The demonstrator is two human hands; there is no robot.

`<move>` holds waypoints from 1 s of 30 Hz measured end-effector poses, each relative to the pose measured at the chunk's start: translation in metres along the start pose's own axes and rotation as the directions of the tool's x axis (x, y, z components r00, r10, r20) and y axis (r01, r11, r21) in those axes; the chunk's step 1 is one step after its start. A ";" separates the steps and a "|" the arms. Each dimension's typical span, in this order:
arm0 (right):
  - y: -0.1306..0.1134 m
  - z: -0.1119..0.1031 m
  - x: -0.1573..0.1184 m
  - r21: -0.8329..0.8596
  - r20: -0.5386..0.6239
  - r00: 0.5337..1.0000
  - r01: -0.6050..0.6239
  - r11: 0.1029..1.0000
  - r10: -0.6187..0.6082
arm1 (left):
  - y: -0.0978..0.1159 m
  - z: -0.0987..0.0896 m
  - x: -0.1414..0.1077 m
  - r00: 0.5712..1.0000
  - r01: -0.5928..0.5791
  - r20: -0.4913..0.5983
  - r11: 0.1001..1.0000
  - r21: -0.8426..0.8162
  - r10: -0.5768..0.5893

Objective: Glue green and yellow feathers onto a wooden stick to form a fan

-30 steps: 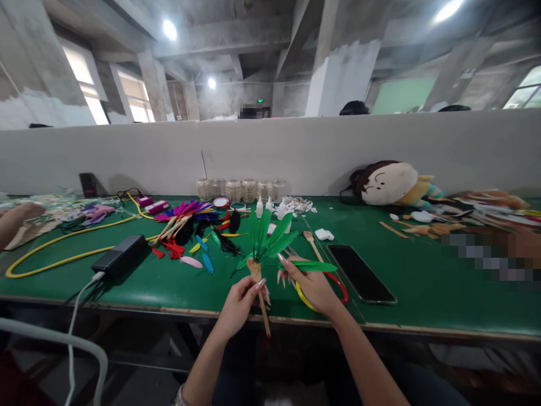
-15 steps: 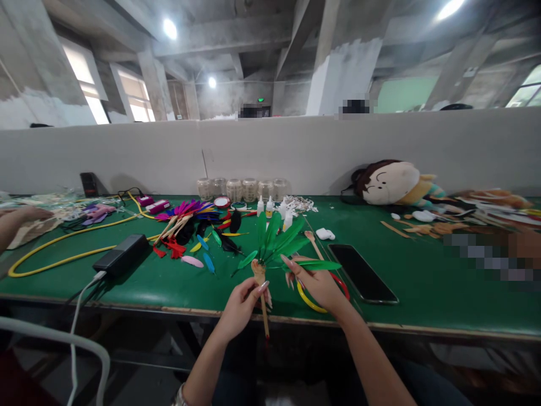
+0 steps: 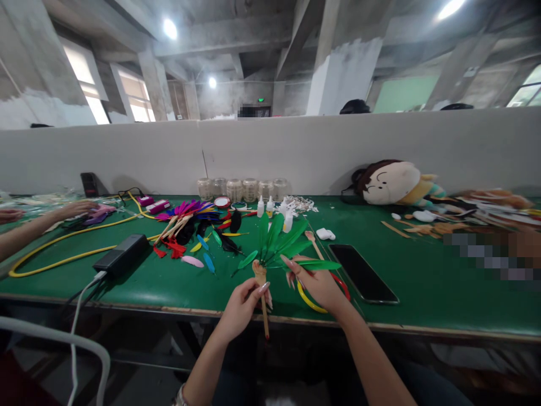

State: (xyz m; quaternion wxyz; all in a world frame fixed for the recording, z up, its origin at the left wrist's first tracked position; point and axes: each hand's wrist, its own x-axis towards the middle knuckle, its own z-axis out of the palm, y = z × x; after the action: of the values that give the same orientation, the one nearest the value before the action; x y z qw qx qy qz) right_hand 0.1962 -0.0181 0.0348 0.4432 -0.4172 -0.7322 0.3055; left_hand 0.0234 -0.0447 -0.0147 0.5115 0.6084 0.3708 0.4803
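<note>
Holding green feather (image 3: 322, 264), phone (image 3: 362, 273) beside, bottles (image 3: 261, 207) beyond

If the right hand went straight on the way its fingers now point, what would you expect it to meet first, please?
The right hand would probably meet the green feathers fanned atop the wooden stick in the left hand, though depth is hard to judge.

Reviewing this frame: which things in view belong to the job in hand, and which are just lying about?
Part of the job, it seems:
wooden stick, in the left hand
fanned green feathers at its head
single green feather, in the right hand
small white bottles, possibly

Apparently just lying about:
phone
plush doll
black power adapter
</note>
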 end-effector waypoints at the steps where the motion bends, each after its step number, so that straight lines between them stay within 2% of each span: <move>1: 0.000 0.000 0.000 -0.003 -0.003 1.000 0.001 1.000 -0.001 | 0.000 0.000 0.000 1.000 0.000 -0.001 1.000 0.005 0.000; 30: -0.008 -0.004 0.001 -0.177 -0.036 0.995 0.085 0.981 -0.092 | -0.004 -0.001 0.001 1.000 -0.006 0.009 0.998 0.056 0.005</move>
State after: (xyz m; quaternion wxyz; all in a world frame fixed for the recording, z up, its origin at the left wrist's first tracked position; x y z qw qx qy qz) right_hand 0.1965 -0.0209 0.0434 0.4339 -0.4283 -0.7642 0.2105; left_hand 0.0223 -0.0428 -0.0186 0.4945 0.6256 0.3803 0.4685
